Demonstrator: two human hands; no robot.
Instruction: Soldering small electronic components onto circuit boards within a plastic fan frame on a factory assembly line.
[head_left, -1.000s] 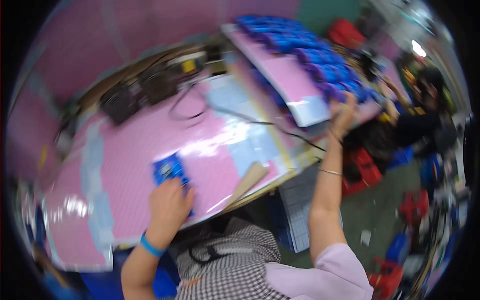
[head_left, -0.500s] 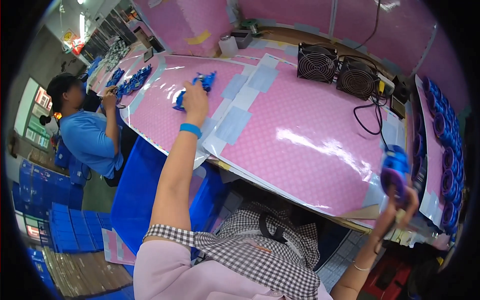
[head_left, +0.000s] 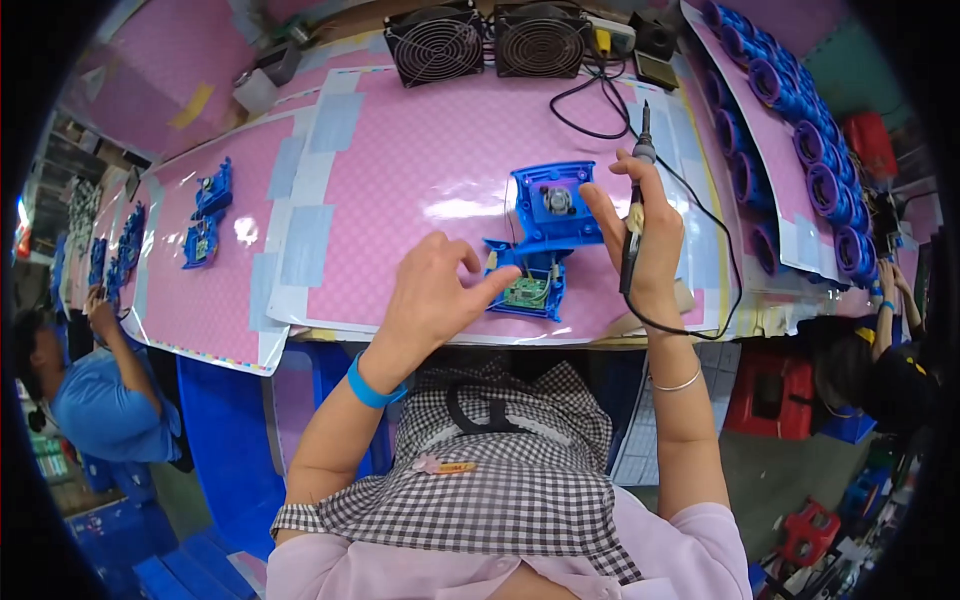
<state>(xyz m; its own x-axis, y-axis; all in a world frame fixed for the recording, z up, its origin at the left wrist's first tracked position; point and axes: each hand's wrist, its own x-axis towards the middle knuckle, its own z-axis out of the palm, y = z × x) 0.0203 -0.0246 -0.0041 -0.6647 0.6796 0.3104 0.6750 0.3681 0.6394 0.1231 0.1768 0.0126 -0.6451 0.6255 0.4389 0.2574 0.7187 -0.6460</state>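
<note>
On the pink mat lies a blue plastic housing in two halves. The upper half [head_left: 540, 228] carries a round speaker-like part [head_left: 556, 200]; the lower half holds a green circuit board [head_left: 524, 291]. Thin wires run between them. My left hand [head_left: 432, 292] is at the lower half's left side, fingers apart, thumb reaching over its edge; whether it touches cannot be told. My right hand [head_left: 655, 235] is closed round a soldering iron [head_left: 634, 222], tip pointing up and away, cord trailing. Its thumb is beside the upper half's right edge.
Two black fans [head_left: 434, 48] stand at the back. A rack [head_left: 775, 190] at the right holds several blue ring-shaped housings [head_left: 766, 82]. Another opened blue housing [head_left: 207, 212] lies left. A person in a blue shirt [head_left: 112, 400] works far left; another person's arm [head_left: 887, 305] shows far right.
My view has swung right. The blue housing that was in my right hand now lies opened on the mat. My left hand has left the other housing and come over to this one.
</note>
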